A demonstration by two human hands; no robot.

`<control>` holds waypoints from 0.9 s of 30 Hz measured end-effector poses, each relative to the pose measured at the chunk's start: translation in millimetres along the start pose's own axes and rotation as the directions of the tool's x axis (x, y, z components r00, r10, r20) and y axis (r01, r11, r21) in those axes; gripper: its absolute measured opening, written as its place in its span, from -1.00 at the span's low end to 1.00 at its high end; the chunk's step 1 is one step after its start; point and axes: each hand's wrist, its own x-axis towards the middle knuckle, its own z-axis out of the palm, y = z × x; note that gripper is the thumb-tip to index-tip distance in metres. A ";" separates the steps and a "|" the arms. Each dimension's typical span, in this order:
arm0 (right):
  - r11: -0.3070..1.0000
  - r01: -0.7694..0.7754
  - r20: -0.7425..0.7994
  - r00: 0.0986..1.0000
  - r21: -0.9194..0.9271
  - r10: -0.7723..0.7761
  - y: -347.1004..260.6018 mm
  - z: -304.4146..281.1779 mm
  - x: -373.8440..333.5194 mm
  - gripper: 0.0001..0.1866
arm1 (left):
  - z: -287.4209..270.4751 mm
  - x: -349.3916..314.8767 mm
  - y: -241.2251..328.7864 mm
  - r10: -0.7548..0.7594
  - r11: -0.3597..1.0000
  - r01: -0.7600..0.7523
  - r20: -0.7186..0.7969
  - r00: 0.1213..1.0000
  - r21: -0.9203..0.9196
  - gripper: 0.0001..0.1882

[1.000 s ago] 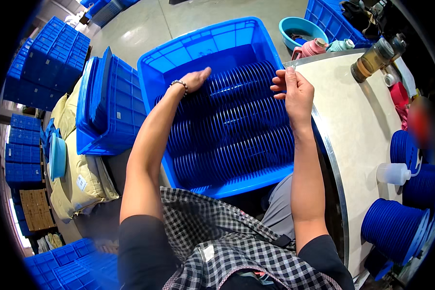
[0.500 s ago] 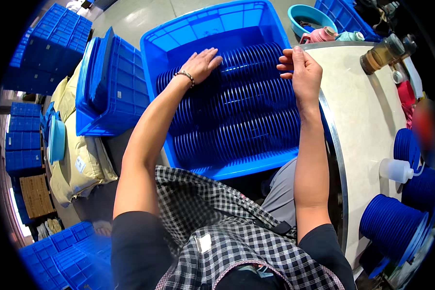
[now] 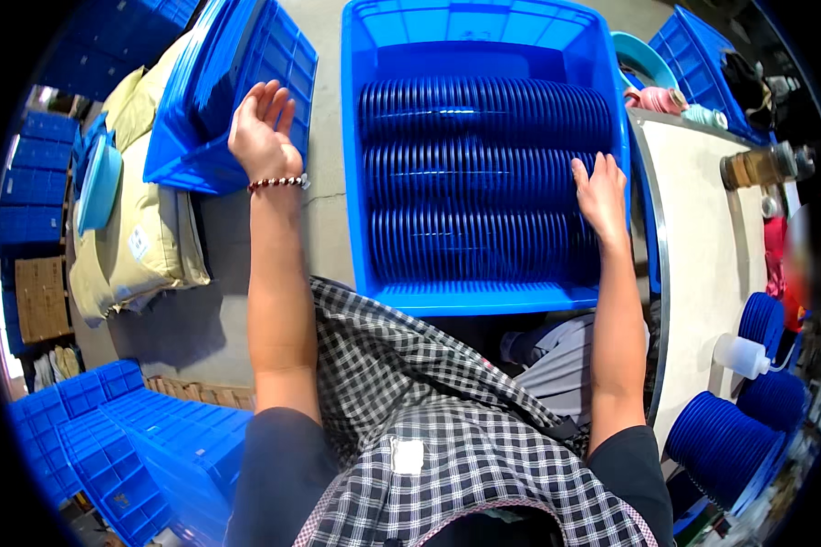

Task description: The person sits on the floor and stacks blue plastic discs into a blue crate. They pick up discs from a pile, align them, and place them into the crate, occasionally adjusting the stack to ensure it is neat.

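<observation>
A large blue plastic bin (image 3: 483, 299) stands before me, with several blue round discs (image 3: 483, 173) packed on edge in three rows. My right hand (image 3: 603, 193) is at the right end of the middle row, fingers stretched out along the inside of the bin wall. It appears to touch the disc edges there, without gripping any. To the left, outside the bin, my left hand (image 3: 266, 135) is raised with its palm turned up and fingers apart, holding nothing. It is in front of a blue crate (image 3: 278, 82) with flat blue panels standing in it.
At the right is a pale table (image 3: 702, 264) with a metal edge, a brown bottle (image 3: 759, 167), a white squeeze bottle (image 3: 741, 356) and stacks of blue discs (image 3: 725, 447). Yellowish sacks (image 3: 141, 214) lie at the left. Blue crates (image 3: 169, 447) are at lower left.
My left hand has lifted off the discs and swung left, out of the bin. The right hand has lowered from above the bin's right edge to the rows' right end. The view has shifted.
</observation>
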 end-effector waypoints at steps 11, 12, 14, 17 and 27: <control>0.996 0.066 -0.059 0.996 0.054 -0.063 -246.8 87.8 -135.3 0.07 | -8.9 7.0 10.1 -0.151 0.956 0.190 0.181 0.972 -0.225 -0.73; 0.983 0.134 -0.122 0.985 0.124 -0.119 -261.2 97.6 -144.2 0.03 | -12.9 12.8 6.4 -0.180 0.948 0.219 0.176 0.968 -0.232 -0.72; 0.959 0.237 -0.137 0.966 0.152 -0.218 -280.1 112.0 -158.5 -0.03 | -24.2 26.9 -0.2 -0.221 0.933 0.266 0.195 0.956 -0.244 -0.72; 0.828 0.522 -0.118 0.853 0.203 -0.509 -263.4 116.1 -164.0 -0.09 | -29.1 37.2 -2.1 -0.218 0.939 0.257 0.183 0.959 -0.228 -0.70; 0.892 0.446 -0.029 0.893 -0.073 -0.449 -53.0 49.7 -102.6 -0.34 | -32.3 40.3 -4.4 -0.275 0.916 0.348 0.319 0.907 -0.198 -0.69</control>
